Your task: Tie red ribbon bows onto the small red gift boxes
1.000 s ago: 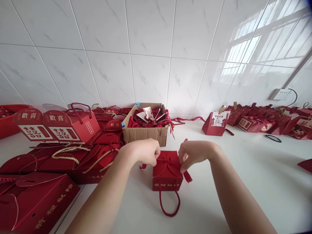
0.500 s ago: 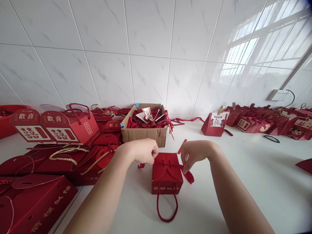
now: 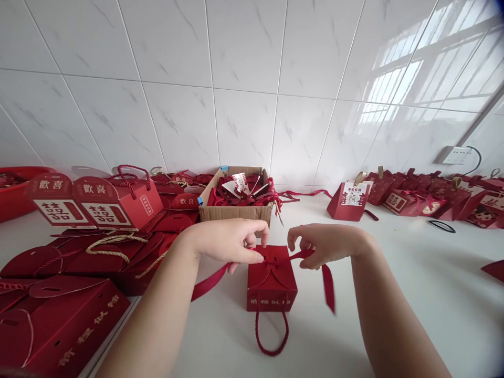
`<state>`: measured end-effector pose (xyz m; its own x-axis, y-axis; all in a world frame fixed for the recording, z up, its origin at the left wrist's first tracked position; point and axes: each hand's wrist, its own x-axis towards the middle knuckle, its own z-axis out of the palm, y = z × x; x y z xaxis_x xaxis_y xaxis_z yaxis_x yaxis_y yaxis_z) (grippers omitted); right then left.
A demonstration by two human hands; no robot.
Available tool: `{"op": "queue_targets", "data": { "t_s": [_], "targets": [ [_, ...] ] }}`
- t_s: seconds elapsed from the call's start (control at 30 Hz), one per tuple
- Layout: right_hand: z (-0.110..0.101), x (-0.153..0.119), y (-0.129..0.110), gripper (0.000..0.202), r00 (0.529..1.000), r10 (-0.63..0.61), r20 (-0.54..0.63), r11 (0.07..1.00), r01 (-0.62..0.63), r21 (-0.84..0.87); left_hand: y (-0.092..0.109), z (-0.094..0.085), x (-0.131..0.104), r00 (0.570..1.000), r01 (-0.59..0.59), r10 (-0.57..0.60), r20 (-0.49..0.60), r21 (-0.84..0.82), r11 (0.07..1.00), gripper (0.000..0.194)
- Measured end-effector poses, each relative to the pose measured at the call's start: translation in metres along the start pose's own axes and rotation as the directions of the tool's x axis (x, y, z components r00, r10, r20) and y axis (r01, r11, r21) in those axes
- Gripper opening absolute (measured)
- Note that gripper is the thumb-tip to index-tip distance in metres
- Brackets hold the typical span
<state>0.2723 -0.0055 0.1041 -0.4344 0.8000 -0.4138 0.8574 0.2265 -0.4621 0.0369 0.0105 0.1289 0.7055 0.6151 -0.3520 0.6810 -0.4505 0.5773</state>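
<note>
A small red gift box (image 3: 272, 295) stands on the white table before me, its rope handle (image 3: 271, 350) hanging down toward me. A dark red ribbon (image 3: 329, 289) runs through the slots in the lid and crosses over itself there. At the box's left top edge, my left hand (image 3: 232, 241) is closed on one end of the ribbon, whose tail trails left below the wrist. On the other side my right hand (image 3: 321, 245) grips the opposite end, with its tail dangling beside the box. Parts of the ribbon are hidden by my fingers.
Behind the box is a cardboard carton (image 3: 236, 212) filled with ribbons and cards. Red boxes with rope handles (image 3: 79, 317) crowd the left side. A tagged red box (image 3: 349, 200) and several more stand at the right, near a black loop (image 3: 441, 226).
The hands have shifted up and outward, and the ribbon ends now stretch above the lid. Its right tail hangs longer; a left tail has come into view. The box is about where it was.
</note>
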Motion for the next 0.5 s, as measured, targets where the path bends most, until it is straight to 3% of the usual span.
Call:
{"op": "queue_targets", "data": {
  "t_s": [0.13,0.3,0.5],
  "targets": [
    [0.002,-0.008,-0.004,0.028,0.997,0.065,-0.045,0.997,-0.067,-0.036,0.0,-0.004,-0.009,0.996,-0.088,0.084,-0.043,-0.105,0.991,0.03],
    [0.001,-0.027,-0.001,0.035,0.964,0.07,-0.256,0.995,-0.087,-0.056,-0.003,-0.01,-0.016,0.967,-0.254,0.241,-0.081,-0.299,0.92,0.025],
    [-0.005,-0.041,0.001,0.013,0.936,-0.129,-0.326,0.99,0.106,-0.089,-0.007,-0.015,-0.016,0.91,-0.411,0.302,-0.284,-0.531,0.741,0.027]
  ]
}}
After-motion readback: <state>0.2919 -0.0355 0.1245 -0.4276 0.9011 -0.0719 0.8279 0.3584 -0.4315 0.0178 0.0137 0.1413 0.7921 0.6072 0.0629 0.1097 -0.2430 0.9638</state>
